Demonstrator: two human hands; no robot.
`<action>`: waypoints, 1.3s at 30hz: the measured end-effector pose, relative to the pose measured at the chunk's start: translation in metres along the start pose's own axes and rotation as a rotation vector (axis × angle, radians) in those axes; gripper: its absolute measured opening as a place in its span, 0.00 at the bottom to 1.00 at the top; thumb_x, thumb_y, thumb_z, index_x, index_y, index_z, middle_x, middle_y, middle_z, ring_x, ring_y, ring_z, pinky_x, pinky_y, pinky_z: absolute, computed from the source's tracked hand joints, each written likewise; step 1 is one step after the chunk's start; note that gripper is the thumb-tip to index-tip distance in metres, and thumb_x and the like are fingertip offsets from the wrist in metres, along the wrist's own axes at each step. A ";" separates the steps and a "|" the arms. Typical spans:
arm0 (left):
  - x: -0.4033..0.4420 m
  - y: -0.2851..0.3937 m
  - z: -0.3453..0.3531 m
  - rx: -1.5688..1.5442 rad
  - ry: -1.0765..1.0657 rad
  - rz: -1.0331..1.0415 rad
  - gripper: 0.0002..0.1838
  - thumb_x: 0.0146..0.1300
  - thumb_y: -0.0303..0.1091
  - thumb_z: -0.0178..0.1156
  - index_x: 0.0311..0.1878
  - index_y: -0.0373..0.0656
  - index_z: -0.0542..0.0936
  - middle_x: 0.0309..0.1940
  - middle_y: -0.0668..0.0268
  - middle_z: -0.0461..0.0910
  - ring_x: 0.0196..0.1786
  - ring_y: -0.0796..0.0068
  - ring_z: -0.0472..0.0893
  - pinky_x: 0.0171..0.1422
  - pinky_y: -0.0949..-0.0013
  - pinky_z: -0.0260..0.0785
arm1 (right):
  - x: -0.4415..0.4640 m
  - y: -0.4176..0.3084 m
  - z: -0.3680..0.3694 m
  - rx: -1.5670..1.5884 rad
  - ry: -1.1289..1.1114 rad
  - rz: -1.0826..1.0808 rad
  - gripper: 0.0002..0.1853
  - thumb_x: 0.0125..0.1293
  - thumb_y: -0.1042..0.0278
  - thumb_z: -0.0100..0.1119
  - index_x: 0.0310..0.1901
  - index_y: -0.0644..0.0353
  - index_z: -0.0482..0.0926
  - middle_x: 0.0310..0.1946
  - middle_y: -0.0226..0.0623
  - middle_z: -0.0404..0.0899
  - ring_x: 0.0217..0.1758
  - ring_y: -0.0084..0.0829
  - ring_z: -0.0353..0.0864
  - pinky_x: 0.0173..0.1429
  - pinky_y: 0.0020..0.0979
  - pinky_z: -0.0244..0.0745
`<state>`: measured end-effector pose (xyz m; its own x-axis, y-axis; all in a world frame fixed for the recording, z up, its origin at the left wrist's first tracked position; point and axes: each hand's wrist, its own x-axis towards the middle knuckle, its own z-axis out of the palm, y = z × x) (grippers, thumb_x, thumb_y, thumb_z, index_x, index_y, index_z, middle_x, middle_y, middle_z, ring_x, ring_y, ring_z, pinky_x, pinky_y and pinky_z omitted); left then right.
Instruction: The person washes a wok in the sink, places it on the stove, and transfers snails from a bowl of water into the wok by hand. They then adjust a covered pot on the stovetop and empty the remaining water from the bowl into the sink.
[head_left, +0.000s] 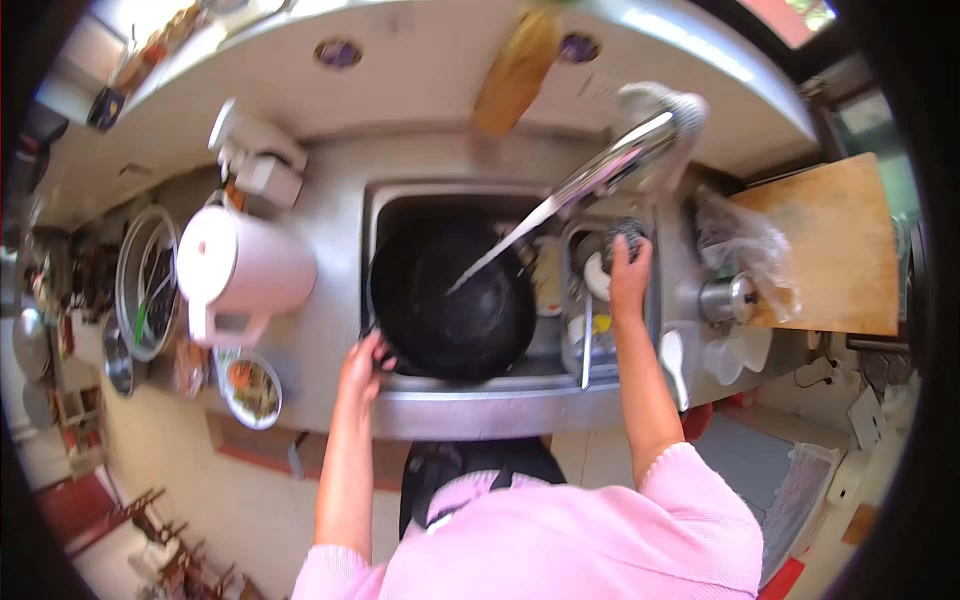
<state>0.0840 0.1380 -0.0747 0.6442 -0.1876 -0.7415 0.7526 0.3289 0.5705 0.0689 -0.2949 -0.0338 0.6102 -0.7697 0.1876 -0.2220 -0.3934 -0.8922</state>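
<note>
A black wok (455, 300) sits in the metal sink (400, 385), with water from the faucet (630, 150) falling into it. At the wok's lower left edge, my left hand (366, 362) has its fingers curled round the wok's handle, which is mostly hidden. My right hand (630, 270) grips a dark scouring ball (626, 236) over the right part of the sink. Beneath that hand is a rectangular tray (572, 345) holding a white bowl and small items; a white-handled utensil (587, 360) rests across its front.
A white pitcher (245, 270) and a bowl of food (252, 390) stand left of the sink. On the right are a metal pot (725, 300), a plastic bag (745, 240), a white spoon (673, 360) and a wooden board (840, 250).
</note>
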 end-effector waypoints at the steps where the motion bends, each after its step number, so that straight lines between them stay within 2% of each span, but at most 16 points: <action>1: -0.008 0.003 0.008 0.075 0.085 0.002 0.10 0.64 0.40 0.53 0.29 0.49 0.71 0.20 0.77 0.65 0.25 0.83 0.67 0.32 0.73 0.64 | -0.041 -0.012 0.010 -0.152 -0.160 -0.026 0.20 0.62 0.56 0.56 0.46 0.66 0.69 0.39 0.43 0.73 0.43 0.34 0.71 0.50 0.33 0.66; 3: -0.010 0.003 0.013 0.175 0.178 0.011 0.10 0.65 0.42 0.53 0.31 0.48 0.72 0.20 0.76 0.67 0.25 0.84 0.68 0.31 0.75 0.64 | -0.095 -0.039 0.042 -0.111 -0.491 0.145 0.23 0.57 0.55 0.60 0.45 0.66 0.70 0.44 0.48 0.73 0.50 0.45 0.72 0.56 0.37 0.65; 6: -0.013 0.004 0.018 0.357 0.327 -0.007 0.12 0.66 0.45 0.52 0.32 0.48 0.71 0.19 0.75 0.67 0.23 0.83 0.69 0.31 0.75 0.64 | -0.139 0.024 0.102 -0.731 -0.718 -0.282 0.24 0.51 0.56 0.65 0.45 0.61 0.71 0.45 0.45 0.72 0.50 0.45 0.71 0.50 0.42 0.70; 9: -0.013 -0.001 0.027 -0.054 0.240 0.130 0.13 0.68 0.45 0.48 0.33 0.46 0.70 0.18 0.73 0.65 0.20 0.82 0.65 0.29 0.74 0.63 | -0.154 0.074 0.136 -0.956 -0.910 -0.218 0.25 0.50 0.57 0.66 0.47 0.59 0.68 0.45 0.44 0.72 0.51 0.44 0.71 0.48 0.43 0.72; 13: -0.009 -0.004 0.029 -0.002 0.292 0.139 0.15 0.71 0.45 0.42 0.33 0.44 0.66 0.14 0.73 0.57 0.13 0.82 0.55 0.23 0.72 0.59 | -0.138 0.096 0.188 -0.712 -0.697 0.040 0.25 0.54 0.65 0.60 0.52 0.57 0.63 0.44 0.49 0.72 0.46 0.50 0.75 0.46 0.46 0.73; 17: -0.005 -0.003 0.030 0.032 0.280 0.111 0.15 0.71 0.44 0.40 0.32 0.44 0.65 0.12 0.74 0.54 0.12 0.83 0.52 0.22 0.73 0.57 | -0.123 0.090 0.285 -0.181 -0.399 -0.067 0.19 0.54 0.71 0.56 0.50 0.58 0.69 0.43 0.50 0.75 0.45 0.55 0.74 0.47 0.47 0.71; 18: -0.004 -0.004 0.030 0.041 0.256 0.150 0.15 0.70 0.43 0.41 0.32 0.42 0.65 0.12 0.74 0.55 0.12 0.83 0.54 0.20 0.73 0.56 | -0.139 0.071 0.293 -0.156 -0.557 -0.214 0.17 0.53 0.73 0.55 0.47 0.59 0.72 0.43 0.49 0.75 0.46 0.54 0.74 0.48 0.46 0.70; 21: -0.003 -0.005 0.035 0.045 0.275 0.170 0.15 0.70 0.43 0.41 0.32 0.42 0.65 0.12 0.74 0.54 0.12 0.83 0.53 0.19 0.73 0.56 | -0.183 0.051 0.252 -0.048 -1.109 -0.627 0.15 0.50 0.75 0.54 0.42 0.57 0.76 0.42 0.45 0.75 0.50 0.49 0.73 0.52 0.43 0.69; 23: -0.001 -0.005 0.037 0.003 0.283 0.190 0.14 0.70 0.43 0.42 0.32 0.43 0.65 0.11 0.74 0.53 0.11 0.83 0.52 0.20 0.73 0.55 | -0.187 0.040 0.175 -0.200 -1.512 -0.623 0.14 0.50 0.76 0.54 0.41 0.52 0.77 0.40 0.42 0.75 0.49 0.45 0.73 0.53 0.41 0.69; 26: -0.001 -0.010 0.032 -0.049 0.309 0.167 0.14 0.70 0.42 0.42 0.31 0.44 0.65 0.11 0.75 0.51 0.11 0.83 0.50 0.20 0.73 0.54 | -0.144 0.067 0.119 -0.708 -1.536 -0.748 0.13 0.51 0.73 0.54 0.40 0.50 0.76 0.39 0.40 0.74 0.45 0.43 0.74 0.48 0.41 0.72; 27: 0.000 -0.010 0.032 -0.062 0.315 0.154 0.14 0.70 0.42 0.42 0.31 0.44 0.65 0.11 0.75 0.51 0.11 0.83 0.50 0.20 0.73 0.54 | -0.128 0.071 0.124 -0.977 -1.453 -0.788 0.13 0.52 0.72 0.54 0.41 0.50 0.76 0.40 0.39 0.74 0.45 0.43 0.74 0.47 0.41 0.73; 29: -0.001 -0.010 0.030 -0.049 0.293 0.135 0.14 0.70 0.42 0.42 0.31 0.44 0.65 0.10 0.75 0.51 0.11 0.83 0.50 0.20 0.73 0.53 | -0.111 0.111 0.168 -1.059 -1.015 -0.668 0.12 0.55 0.70 0.51 0.41 0.51 0.76 0.40 0.41 0.75 0.47 0.43 0.74 0.44 0.42 0.73; 31: 0.001 -0.011 0.027 -0.030 0.291 0.138 0.14 0.70 0.42 0.42 0.30 0.45 0.65 0.10 0.75 0.50 0.11 0.82 0.50 0.19 0.73 0.53 | -0.100 0.108 0.227 -0.719 -0.910 -0.283 0.12 0.55 0.70 0.48 0.41 0.54 0.75 0.39 0.44 0.74 0.48 0.44 0.74 0.46 0.42 0.72; 33: 0.002 -0.011 0.028 0.006 0.291 0.140 0.14 0.70 0.42 0.42 0.30 0.45 0.65 0.10 0.75 0.50 0.11 0.82 0.49 0.19 0.73 0.53 | -0.124 0.082 0.262 -0.467 -0.823 -0.488 0.13 0.54 0.72 0.49 0.43 0.53 0.74 0.41 0.47 0.73 0.47 0.46 0.73 0.48 0.42 0.71; 35: -0.002 -0.013 0.028 0.020 0.295 0.130 0.14 0.70 0.42 0.41 0.31 0.44 0.65 0.10 0.75 0.50 0.11 0.82 0.49 0.19 0.73 0.52 | -0.162 0.066 0.260 -0.361 -1.055 -0.590 0.15 0.53 0.73 0.51 0.44 0.51 0.74 0.44 0.46 0.73 0.48 0.47 0.73 0.51 0.41 0.70; 39: 0.000 -0.009 0.031 -0.027 0.286 0.141 0.14 0.70 0.43 0.41 0.31 0.44 0.65 0.10 0.75 0.50 0.10 0.82 0.49 0.19 0.73 0.52 | -0.171 0.071 0.139 -0.590 -1.455 -0.617 0.11 0.57 0.70 0.50 0.43 0.52 0.75 0.43 0.43 0.76 0.51 0.45 0.75 0.51 0.40 0.73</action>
<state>0.0818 0.1067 -0.0687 0.6741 0.1279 -0.7275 0.6524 0.3586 0.6676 0.0541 -0.1213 -0.1860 0.7786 0.4969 -0.3833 0.2718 -0.8176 -0.5077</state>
